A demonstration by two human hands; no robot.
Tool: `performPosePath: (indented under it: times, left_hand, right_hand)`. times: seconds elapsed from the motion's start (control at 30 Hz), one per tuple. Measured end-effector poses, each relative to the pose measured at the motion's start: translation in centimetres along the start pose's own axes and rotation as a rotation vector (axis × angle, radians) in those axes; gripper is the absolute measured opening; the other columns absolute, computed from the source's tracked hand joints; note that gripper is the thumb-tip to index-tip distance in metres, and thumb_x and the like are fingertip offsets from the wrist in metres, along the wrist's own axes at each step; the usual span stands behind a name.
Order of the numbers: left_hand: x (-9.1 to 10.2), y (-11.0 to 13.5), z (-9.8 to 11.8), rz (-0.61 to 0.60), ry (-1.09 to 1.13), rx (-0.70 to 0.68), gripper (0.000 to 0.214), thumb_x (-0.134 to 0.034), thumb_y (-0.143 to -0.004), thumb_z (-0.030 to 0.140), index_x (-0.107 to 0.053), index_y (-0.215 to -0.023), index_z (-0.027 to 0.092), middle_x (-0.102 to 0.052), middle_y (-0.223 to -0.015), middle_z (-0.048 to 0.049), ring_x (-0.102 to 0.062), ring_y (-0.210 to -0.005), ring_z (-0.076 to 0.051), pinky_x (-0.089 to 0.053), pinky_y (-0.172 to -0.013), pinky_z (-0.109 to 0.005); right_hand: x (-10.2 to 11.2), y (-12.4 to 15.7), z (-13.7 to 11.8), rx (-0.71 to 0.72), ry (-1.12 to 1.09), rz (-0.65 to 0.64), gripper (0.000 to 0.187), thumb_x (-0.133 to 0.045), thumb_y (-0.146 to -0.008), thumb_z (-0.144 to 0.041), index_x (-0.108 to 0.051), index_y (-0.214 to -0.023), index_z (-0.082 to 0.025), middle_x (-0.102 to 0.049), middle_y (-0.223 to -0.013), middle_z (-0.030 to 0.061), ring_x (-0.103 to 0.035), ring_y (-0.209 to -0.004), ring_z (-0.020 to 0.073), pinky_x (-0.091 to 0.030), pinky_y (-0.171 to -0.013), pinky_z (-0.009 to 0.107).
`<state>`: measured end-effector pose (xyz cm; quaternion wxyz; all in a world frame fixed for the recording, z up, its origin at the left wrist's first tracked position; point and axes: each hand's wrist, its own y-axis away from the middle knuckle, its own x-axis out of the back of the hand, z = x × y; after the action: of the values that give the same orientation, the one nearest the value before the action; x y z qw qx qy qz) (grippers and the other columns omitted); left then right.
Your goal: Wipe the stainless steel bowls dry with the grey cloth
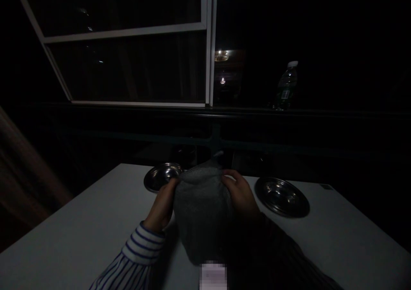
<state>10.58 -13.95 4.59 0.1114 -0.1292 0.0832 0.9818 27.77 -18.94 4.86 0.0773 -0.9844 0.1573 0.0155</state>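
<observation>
From here I see mostly darkness. The window frame (128, 31) at 11 o'clock shows nothing behind its panes. The white table (80, 230) fills the lower half, its near edge cut off. At centre a grey cloth (201, 208) stands bunched, its lower end lost in shadow. From the cloth, one steel dish (281, 196) lies clear at 3 o'clock, while another dish (160, 176) at 10 o'clock is partly hidden. The left hand (163, 206) and right hand (239, 193) clamp the cloth's sides, fingers curled. A bottle (287, 87) at 1 o'clock is faint.

two steel dishes are sitting on one worktop (96, 221), a left dish (162, 176) and a right dish (281, 197); two hands, left hand (162, 206) and right hand (239, 193), are gripping one grey cloth (201, 208); one water bottle (287, 87) is standing behind
</observation>
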Motion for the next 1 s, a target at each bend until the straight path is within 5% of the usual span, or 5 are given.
performPosePath:
  times: [0.2, 0.33, 0.47, 0.8, 1.0]
  left_hand:
    - [-1.8, 1.4, 0.9, -0.049, 0.223, 0.239, 0.027, -0.053, -0.068, 0.04, -0.06, -0.075, 0.015, -0.061, -0.058, -0.0032, -0.058, -0.058, -0.018, -0.044, -0.056, -0.028]
    - [-3.0, 0.8, 0.4, -0.035, 0.123, 0.148, 0.025, -0.056, -0.067, 0.039, -0.058, -0.07, 0.015, -0.057, -0.054, -0.0002, -0.054, -0.052, -0.014, -0.042, -0.053, -0.026]
    - [-4.8, 0.2, 0.8, -0.106, -0.127, -0.03, 0.027, -0.057, -0.067, 0.042, -0.055, -0.063, 0.015, -0.054, -0.056, 0.0023, -0.05, -0.052, -0.011, -0.038, -0.052, -0.023]
    - [-2.2, -1.2, 0.6, 0.102, -0.754, -0.462, 0.039, -0.055, -0.067, 0.047, -0.061, -0.087, 0.014, -0.063, -0.082, -0.0064, -0.056, -0.078, -0.019, -0.04, -0.071, -0.028]
    - [-2.8, 0.8, -0.7, -0.438, -0.535, -0.397, 0.062, -0.066, -0.061, 0.029, -0.048, -0.12, 0.023, -0.052, -0.121, -0.0044, -0.047, -0.109, -0.021, -0.036, -0.089, -0.028]
  right_hand:
    - [1.8, -0.4, 2.2, -0.017, 0.132, -0.059, 0.054, -0.052, -0.072, -0.033, -0.038, -0.122, -0.019, -0.055, -0.109, 0.0095, -0.057, -0.093, 0.0206, -0.045, -0.08, 0.037]
    - [1.5, 1.7, 4.6, 0.253, 0.394, -0.142, 0.079, -0.063, -0.064, -0.033, -0.024, -0.132, -0.024, -0.027, -0.138, 0.0085, -0.027, -0.125, 0.0247, -0.029, -0.099, 0.042]
    - [-0.2, 3.0, 6.4, 0.225, 0.13, -0.331, 0.099, -0.069, -0.057, -0.027, -0.008, -0.136, -0.024, -0.037, -0.133, 0.0105, -0.036, -0.12, 0.0251, -0.035, -0.094, 0.042]
    - [2.0, 0.8, 4.2, 0.174, 0.263, -0.197, 0.031, -0.05, -0.074, -0.026, -0.059, -0.103, -0.019, -0.065, -0.092, 0.0054, -0.06, -0.086, 0.0202, -0.046, -0.078, 0.037]
    - [3.1, 0.2, 0.8, 0.325, 0.455, -0.494, 0.026, -0.05, -0.075, -0.021, -0.063, -0.098, -0.022, -0.063, -0.099, 0.0028, -0.055, -0.096, 0.0189, -0.039, -0.088, 0.036]
